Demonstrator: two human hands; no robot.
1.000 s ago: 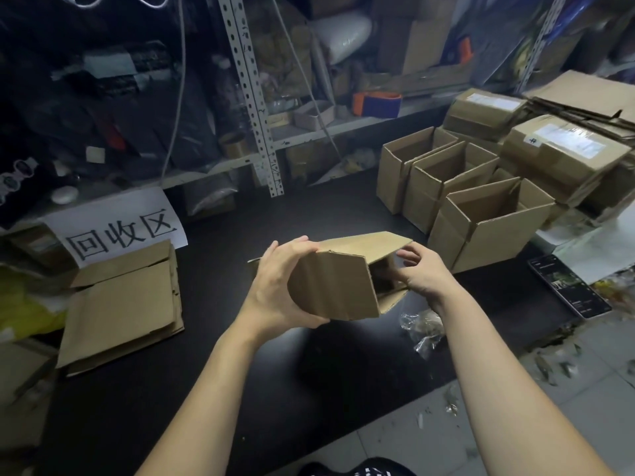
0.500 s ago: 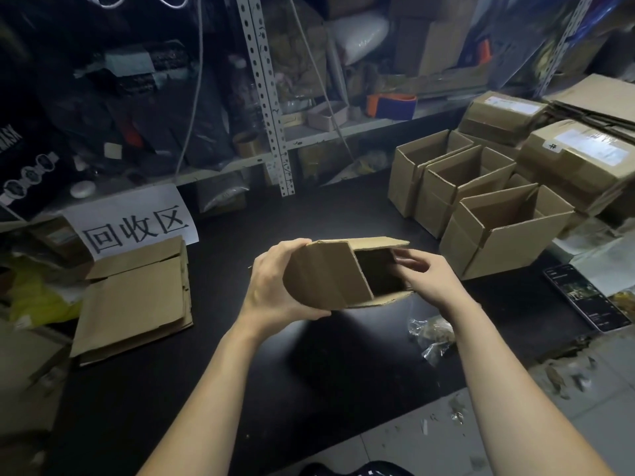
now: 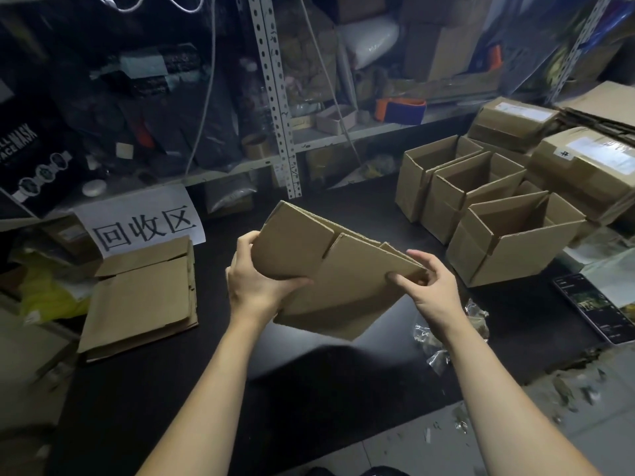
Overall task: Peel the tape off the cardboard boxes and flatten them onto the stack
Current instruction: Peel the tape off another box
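Note:
A brown cardboard box (image 3: 347, 286), pressed nearly flat, hangs above the black table between my hands. My left hand (image 3: 256, 281) grips its left end, thumb across the near face. My right hand (image 3: 424, 281) pinches its right edge with thumb and fingers. A stack of flattened cardboard (image 3: 141, 297) lies on the table to the left, below a white paper sign (image 3: 144, 223). Three open empty boxes (image 3: 508, 242) stand at the right, with taped boxes (image 3: 584, 170) behind them.
Crumpled clear tape (image 3: 446, 333) lies on the black table (image 3: 309, 389) under my right wrist. A phone (image 3: 594, 305) rests at the table's right edge. Cluttered metal shelving (image 3: 275, 97) lines the back. Scraps litter the tiled floor (image 3: 567, 400).
The box has gone from an open tube to nearly flat. Both hands have spread apart along it, and my right hand has come out of the opening to pinch the right edge.

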